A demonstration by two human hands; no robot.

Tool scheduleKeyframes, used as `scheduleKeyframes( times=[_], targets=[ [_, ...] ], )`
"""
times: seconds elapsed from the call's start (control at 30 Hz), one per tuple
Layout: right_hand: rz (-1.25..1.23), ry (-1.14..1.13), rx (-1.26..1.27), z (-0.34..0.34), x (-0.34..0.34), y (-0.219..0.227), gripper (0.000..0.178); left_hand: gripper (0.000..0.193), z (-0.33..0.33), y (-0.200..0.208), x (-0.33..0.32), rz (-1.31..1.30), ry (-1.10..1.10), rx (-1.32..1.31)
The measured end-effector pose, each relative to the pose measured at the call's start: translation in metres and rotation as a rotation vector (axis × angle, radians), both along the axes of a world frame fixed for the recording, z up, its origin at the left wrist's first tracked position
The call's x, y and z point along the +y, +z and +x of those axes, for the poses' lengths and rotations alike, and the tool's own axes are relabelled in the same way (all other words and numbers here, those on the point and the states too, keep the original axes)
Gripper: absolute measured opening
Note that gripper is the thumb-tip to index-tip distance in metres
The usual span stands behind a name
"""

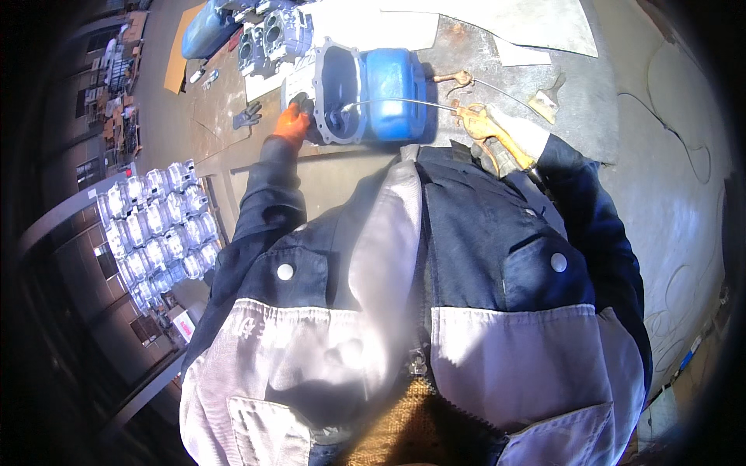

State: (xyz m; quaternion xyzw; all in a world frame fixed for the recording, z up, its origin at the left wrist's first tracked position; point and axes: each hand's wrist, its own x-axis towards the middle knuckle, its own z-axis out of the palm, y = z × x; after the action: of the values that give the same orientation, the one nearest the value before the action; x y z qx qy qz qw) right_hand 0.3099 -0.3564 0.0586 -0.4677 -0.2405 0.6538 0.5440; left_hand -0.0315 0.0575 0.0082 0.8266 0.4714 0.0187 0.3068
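Note:
A grey cast metal housing [336,74] stands on the workbench, its wide flanged opening turned to the right. My left hand [292,123], in an orange and black glove, grips its near left side. My right hand [522,133] wears a white glove and is closed round a yellow-orange air blow gun [497,138]. The gun's long thin nozzle reaches left across a blue plastic canister [395,95], and its tip is inside the housing's opening. The canister lies right beside the flange. Whether the trigger is pressed I cannot tell.
Behind the canister lies another orange-handled tool [461,78] with a thin rod; a flat brush [548,99] is to its right. More metal castings [276,37], a blue container [208,33] and a dark glove [247,116] sit leftward. Shiny castings [159,225] stand in rows at left.

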Motion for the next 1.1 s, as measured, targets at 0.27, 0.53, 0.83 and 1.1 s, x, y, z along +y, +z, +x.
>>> scheduleKeyframes(
  times=[0.27,0.53,0.83,1.1],
  targets=[
    [0.083,0.147,-0.143,-0.008,0.022,0.021,0.044,0.052,0.013,0.014,-0.010,0.156,-0.120,0.091],
    [-0.082,0.081,0.033,-0.019,0.038,-0.009,0.046,0.064,0.027,0.035,-0.024,-0.002,-0.036,0.151],
    [-0.138,0.115,0.104,-0.014,0.029,-0.013,0.048,0.044,0.030,0.035,-0.030,0.133,-0.015,0.089],
    [-0.255,0.188,-0.178,-0.006,0.012,-0.038,0.053,0.045,0.014,0.016,-0.014,0.157,-0.097,0.034]
  ],
)
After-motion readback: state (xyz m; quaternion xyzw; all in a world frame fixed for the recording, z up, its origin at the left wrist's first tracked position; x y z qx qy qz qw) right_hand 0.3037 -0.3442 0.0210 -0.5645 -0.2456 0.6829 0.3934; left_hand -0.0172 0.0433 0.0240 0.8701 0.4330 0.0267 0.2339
